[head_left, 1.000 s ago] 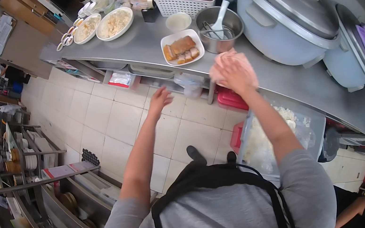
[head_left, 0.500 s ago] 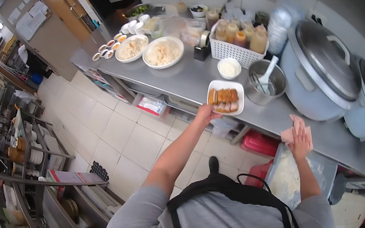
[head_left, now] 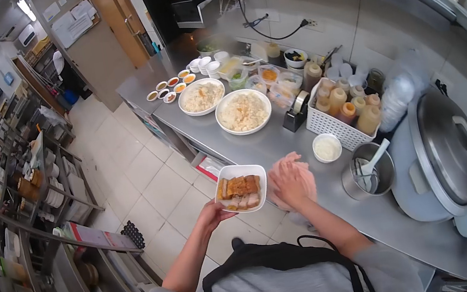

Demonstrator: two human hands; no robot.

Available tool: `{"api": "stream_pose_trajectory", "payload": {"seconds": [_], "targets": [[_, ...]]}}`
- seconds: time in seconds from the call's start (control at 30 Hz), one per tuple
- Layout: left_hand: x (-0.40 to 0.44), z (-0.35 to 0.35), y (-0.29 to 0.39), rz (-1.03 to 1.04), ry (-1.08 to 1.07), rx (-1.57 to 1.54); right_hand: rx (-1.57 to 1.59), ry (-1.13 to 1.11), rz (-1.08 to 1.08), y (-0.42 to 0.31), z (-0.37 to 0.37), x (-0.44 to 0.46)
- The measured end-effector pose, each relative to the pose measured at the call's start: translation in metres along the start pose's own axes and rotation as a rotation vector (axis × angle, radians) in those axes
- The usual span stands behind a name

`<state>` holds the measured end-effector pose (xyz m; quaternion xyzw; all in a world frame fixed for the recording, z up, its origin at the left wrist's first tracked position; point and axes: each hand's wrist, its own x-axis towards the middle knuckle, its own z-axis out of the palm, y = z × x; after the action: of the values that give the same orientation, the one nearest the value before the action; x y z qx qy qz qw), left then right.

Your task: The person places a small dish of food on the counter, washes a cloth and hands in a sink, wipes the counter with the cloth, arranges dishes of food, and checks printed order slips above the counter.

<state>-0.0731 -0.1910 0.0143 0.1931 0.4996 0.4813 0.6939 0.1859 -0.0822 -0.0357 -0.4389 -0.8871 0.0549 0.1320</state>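
Observation:
My left hand [head_left: 213,215] grips the lower left rim of a white square dish [head_left: 255,172], held up in front of the counter's edge. Sliced roast pork [head_left: 240,192] with a browned crust lies in the dish. Just right of it, my right hand [head_left: 290,186] presses a pink cloth [head_left: 304,166] against the steel counter [head_left: 349,204], fingers spread over the cloth. A small bowl of white rice [head_left: 327,147] sits beyond the cloth. To its right is a metal pot [head_left: 392,165] with a white-handled utensil [head_left: 374,157] leaning inside.
Two large bowls of rice [head_left: 243,112] stand farther along the counter beside several small sauce cups [head_left: 173,82]. A tape dispenser [head_left: 297,113] and a white basket of squeeze bottles [head_left: 337,123] are at the back. A large lidded cooker [head_left: 419,178] occupies the right. Shelving [head_left: 70,233] runs along the left.
My right hand has brought the pink cloth left along the counter, close to the dish. The dish has moved left, away from the small rice bowl. The camera view has shifted.

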Motion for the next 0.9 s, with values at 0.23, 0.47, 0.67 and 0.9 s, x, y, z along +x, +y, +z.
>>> {"api": "stream_pose_trajectory", "payload": {"seconds": [0.23, 0.47, 0.67, 0.9], "targets": [[0.017, -0.03, 0.055, 0.034, 0.019, -0.027, 0.311, 0.178, 0.063, -0.045, 0.069, 0.118], [0.059, -0.047, 0.137, 0.092, -0.07, 0.094, 0.683, -0.414, 0.046, -0.094, 0.026, 0.12], [0.094, -0.055, 0.166, 0.02, -0.202, 0.219, 2.266, 0.395, 0.748, -0.078, 0.008, 0.093], [0.109, -0.008, 0.157, -0.248, -0.557, 0.224, 2.48, 0.633, 0.49, -0.074, -0.041, 0.153]]}}
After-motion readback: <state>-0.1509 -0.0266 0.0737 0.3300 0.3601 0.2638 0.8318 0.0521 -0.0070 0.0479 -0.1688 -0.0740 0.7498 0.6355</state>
